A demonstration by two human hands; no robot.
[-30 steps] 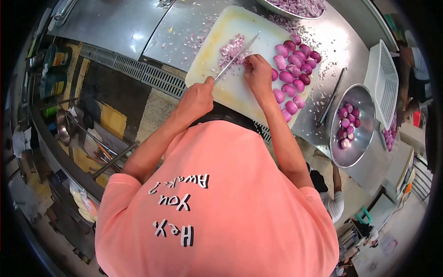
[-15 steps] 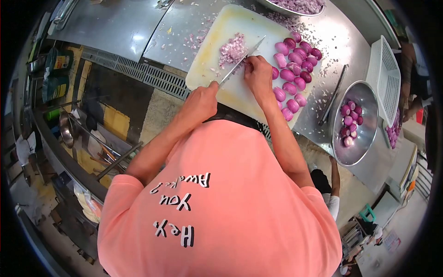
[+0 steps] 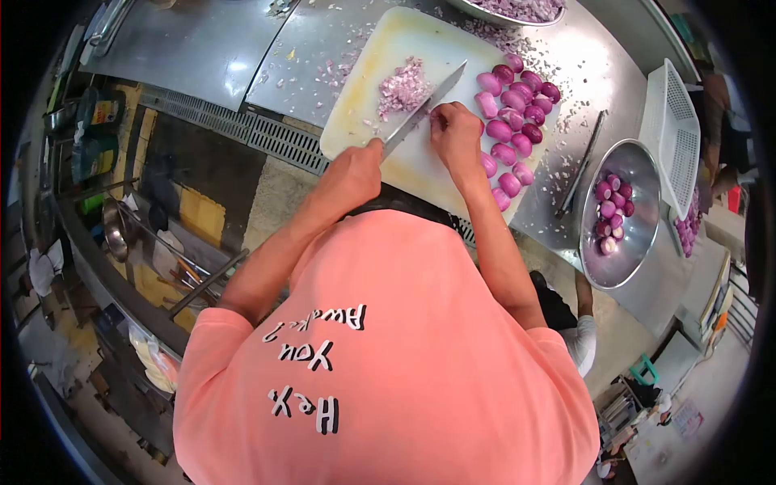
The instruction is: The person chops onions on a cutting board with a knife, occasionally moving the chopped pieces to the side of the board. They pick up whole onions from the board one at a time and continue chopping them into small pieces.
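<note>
My left hand is closed around the handle of a knife, whose blade points up and right across the white cutting board. Beside the blade, to its left, lies a small heap of chopped onion. My right hand is just right of the blade, fingers bent together low over the board. Whatever they may hold is hidden. Many peeled purple onions cover the board's right side, close to my right hand.
A steel bowl with purple onions stands on the right, beside a dark rod and a white plastic basket. Another bowl of chopped onion is at the top. Onion bits are scattered over the steel counter. Part of another person shows lower right.
The knife blade has turned and shows more of its flat side. My right hand has shifted very slightly. The other person's sleeve shows more.
</note>
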